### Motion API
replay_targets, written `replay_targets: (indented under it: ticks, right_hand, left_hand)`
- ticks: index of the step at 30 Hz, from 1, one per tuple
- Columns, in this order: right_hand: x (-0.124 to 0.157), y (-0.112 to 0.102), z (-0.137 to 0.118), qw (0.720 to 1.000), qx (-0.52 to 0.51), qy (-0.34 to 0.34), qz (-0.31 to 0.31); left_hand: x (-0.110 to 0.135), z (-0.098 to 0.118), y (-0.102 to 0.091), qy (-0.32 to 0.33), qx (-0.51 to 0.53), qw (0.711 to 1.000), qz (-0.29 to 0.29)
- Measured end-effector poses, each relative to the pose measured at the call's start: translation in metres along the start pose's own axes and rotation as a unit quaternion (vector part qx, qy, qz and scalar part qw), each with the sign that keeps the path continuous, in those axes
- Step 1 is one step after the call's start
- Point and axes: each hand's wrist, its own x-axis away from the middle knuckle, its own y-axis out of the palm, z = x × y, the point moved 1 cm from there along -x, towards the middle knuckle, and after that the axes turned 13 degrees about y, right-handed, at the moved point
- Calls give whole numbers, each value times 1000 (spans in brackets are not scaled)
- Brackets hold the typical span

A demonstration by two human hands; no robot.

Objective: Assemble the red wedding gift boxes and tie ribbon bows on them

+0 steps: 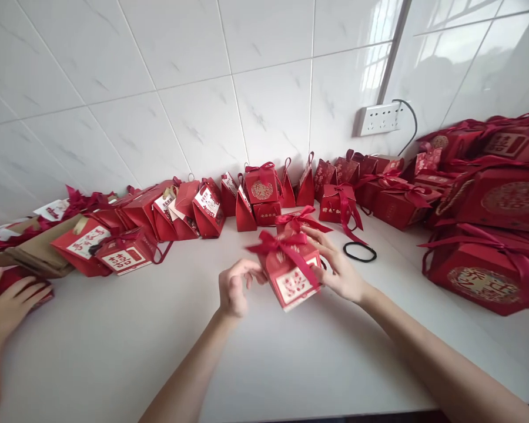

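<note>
Hands met around a red gift box [293, 283] mid-counter [158, 335]. The left hand [234, 289], curled, pinched its left edge. The right hand [341, 271], half open, gripped its right side. A black hair tie [360, 251] lay at 2 o'clock of the box, and another person's hand [6, 305] at 9 o'clock.

Likely home kitchen corner: glossy white wall tiles [264, 88], white counter [114, 341] meeting two walls, socket [379, 118] with cable far right, window light reflected on tiles, red ribboned gift boxes [261, 187] along far wall.
</note>
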Motion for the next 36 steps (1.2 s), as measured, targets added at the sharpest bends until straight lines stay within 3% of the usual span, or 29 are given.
replay_targets:
  ticks: [2, 5, 7, 9, 12, 16, 20, 23, 26, 29, 32, 36]
  right_hand:
    - [-2, -3, 2, 998, -48, 26, 19]
    - [-2, -1, 0, 987, -96, 64, 115]
    - [-1, 0, -2, 976, -100, 99, 166]
    - [-1, 0, -4, 969, -96, 143, 178]
    - [-1, -2, -7, 967, -84, 194, 139]
    - [-2, -2, -11, 973, -42, 198, 112]
    - [-4, -4, -10, 963, -124, 203, 127]
    - [-7, -12, -6, 936, -214, 207, 185]
    - [-8, -22, -3, 911, -269, 232, 208]
    - [-10, -28, -3, 912, -273, 252, 172]
    - [-12, -30, -11, 947, -169, 256, 100]
    - [-20, -31, -30, 968, -19, 250, 17]
  left_hand:
    - [-2, -2, -4, -21, -11, 1000, 20]
    - [-7, -5, -7, -35, -46, 994, 94]
    - [-10, -8, -6, -65, -61, 990, 111]
    - [-13, -10, -3, -96, -72, 990, 71]
    - [-12, -10, 1, -120, -54, 990, -45]
    - [-8, -7, 2, -138, 12, 981, -139]
    - [-7, -7, -1, -156, 34, 980, -120]
    - [-10, -8, 0, -176, 11, 980, -96]
    - [-14, -7, -1, -220, 37, 968, -111]
    - [-19, -2, -6, -289, 132, 931, -181]
    - [-24, 6, -12, -337, 188, 877, -285]
    - [-29, 15, -12, -326, 145, 881, -312]
